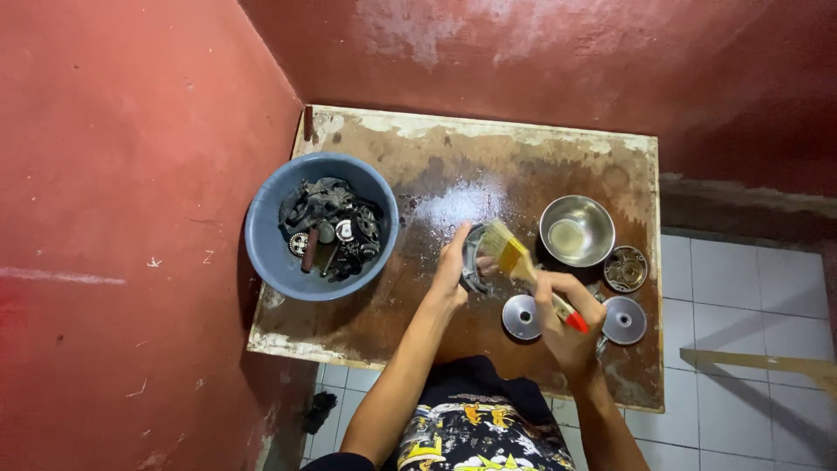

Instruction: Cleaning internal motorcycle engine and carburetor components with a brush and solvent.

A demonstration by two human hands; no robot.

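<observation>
- Worktop (418, 323): worn, wet-looking brown board set in a corner of red walls; white floor tiles at 3–5 o'clock.
- Blue plastic basin (270, 253), 9–10 o'clock on the worktop, full of dark greasy metal parts & gears.
- Steel bowl (576, 229), approx 2 o'clock, w/ a bit of pale liquid inside.
- Round metal part (626, 269) touching the bowl's 4 o'clock side.
- Two flat metal discs, each w/ centre hole: disc one (520, 317) at 6 o'clock of centre, disc two (625, 321) at 4 o'clock.
- Left hand (453, 266): closed round a curved grey metal part (472, 262), held up over mid-worktop.
- Right hand (567, 327): fist shut on a paintbrush (514, 255) w/ red handle tip; bristles point to 10 o'clock, touching the grey part.
</observation>
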